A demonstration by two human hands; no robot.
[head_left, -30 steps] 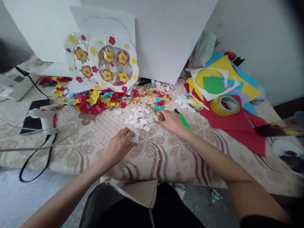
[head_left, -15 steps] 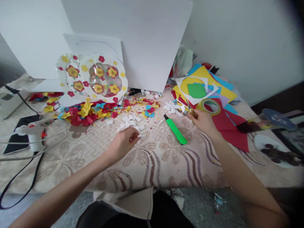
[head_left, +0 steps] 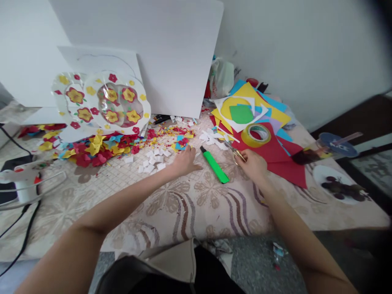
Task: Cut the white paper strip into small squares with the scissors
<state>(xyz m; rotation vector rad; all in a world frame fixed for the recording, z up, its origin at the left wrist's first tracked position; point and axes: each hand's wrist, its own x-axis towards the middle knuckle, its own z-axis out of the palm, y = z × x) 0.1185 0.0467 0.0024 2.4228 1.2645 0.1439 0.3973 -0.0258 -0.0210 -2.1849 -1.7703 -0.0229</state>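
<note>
My left hand is over the cloth with its thumb spread from its fingers, and I see nothing held in it. Its fingertips are close to a small blue, yellow and red paper flower. Just left of the hand is a pile of small white paper squares. My right hand has its fingers around the gold handles of a pair of scissors. The blades point at white paper strips. Between the hands lies a bright green box cutter.
Coloured paper sheets and a tape roll are at right, beside a drink cup and a plate of dark fruit. Flower-decorated white frames stand behind paper flowers. A glue gun sits left.
My left hand has moved right and forward, away from the white squares, and its fingers have opened out. My right hand still holds the scissors, now lower over the cloth. The view has shifted right.
</note>
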